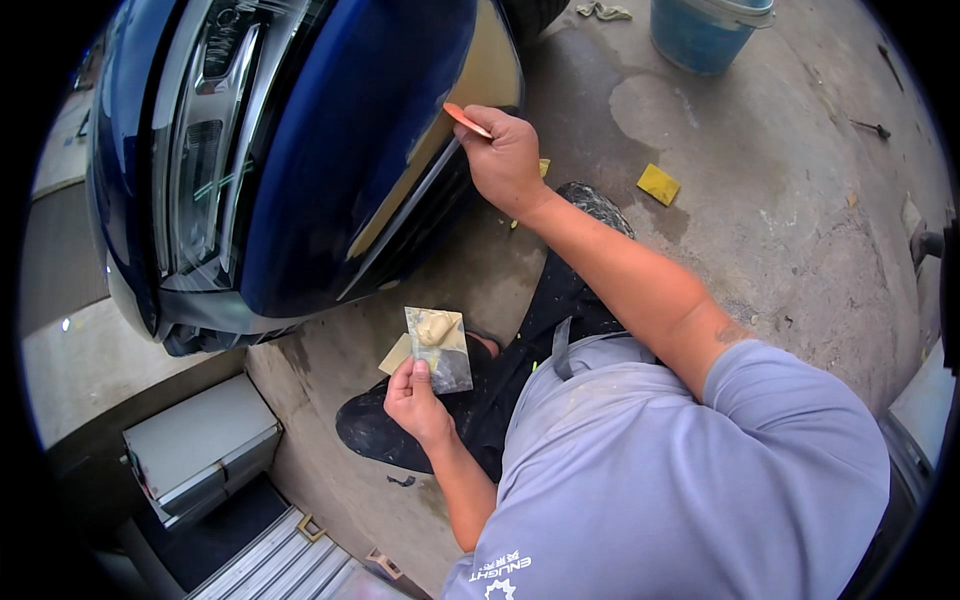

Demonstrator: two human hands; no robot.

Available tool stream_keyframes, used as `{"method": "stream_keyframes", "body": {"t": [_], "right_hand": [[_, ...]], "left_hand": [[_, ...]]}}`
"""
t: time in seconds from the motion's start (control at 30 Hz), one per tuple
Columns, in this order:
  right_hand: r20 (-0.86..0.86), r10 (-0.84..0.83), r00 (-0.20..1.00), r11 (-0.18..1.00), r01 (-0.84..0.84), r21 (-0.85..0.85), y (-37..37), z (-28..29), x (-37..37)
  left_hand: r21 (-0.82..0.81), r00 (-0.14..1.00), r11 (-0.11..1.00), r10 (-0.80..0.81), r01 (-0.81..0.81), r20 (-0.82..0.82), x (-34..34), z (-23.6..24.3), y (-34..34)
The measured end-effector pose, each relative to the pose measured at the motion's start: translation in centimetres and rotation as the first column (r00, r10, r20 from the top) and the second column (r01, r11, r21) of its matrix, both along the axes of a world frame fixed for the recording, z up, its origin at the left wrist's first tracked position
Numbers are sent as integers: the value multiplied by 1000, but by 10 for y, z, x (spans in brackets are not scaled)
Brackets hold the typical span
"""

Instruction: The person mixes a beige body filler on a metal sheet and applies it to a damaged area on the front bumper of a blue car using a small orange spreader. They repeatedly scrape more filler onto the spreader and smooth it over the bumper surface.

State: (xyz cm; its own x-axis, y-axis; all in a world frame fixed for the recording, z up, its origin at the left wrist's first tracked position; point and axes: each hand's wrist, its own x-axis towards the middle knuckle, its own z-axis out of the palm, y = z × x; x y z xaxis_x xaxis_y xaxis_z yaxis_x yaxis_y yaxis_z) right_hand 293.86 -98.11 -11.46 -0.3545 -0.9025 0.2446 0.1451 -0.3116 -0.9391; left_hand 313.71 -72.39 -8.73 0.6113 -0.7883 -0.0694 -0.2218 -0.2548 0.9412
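My right hand pinches an orange spreader against the blue car's lower bumper. There a strip of beige filler covers part of the blue paint, running down toward the lower trim. Lower down, over my bent knee, my left hand grips the bottom edge of a flat grey mixing board. A lump of cream-coloured filler sits on the board's upper part. Behind the board's left side shows a pale yellowish piece, its kind unclear.
A blue bucket stands on the concrete at the far right, with a crumpled rag beside it. A yellow square pad lies on the ground to the right of my leg. At lower left are a white cabinet and metal slats.
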Motion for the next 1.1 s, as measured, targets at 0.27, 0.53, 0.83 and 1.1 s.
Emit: {"method": "stream_keyframes", "body": {"t": [0.27, 0.53, 0.83, 1.1], "right_hand": [[-129, 138, 982, 986, -149, -81, 34, -18, 34], [730, -68, 681, 963, -145, 226, -20, -22, -18], [449, 63, 891, 960, -177, 218, -1, 4, 4], [456, -18, 890, 973, -89, 213, 2, -23, 0]], "left_hand": [[-28, 1000, 1000, 6, -6, 3, -5, 5, -6], [16, 1000, 1000, -11, 11, -8, -7, -2, -6], [8, 1000, 1000, -11, 11, -5, -8, -5, -8], [4, 999, 999, -36, 36, 27, -14, 4, -18]]}}
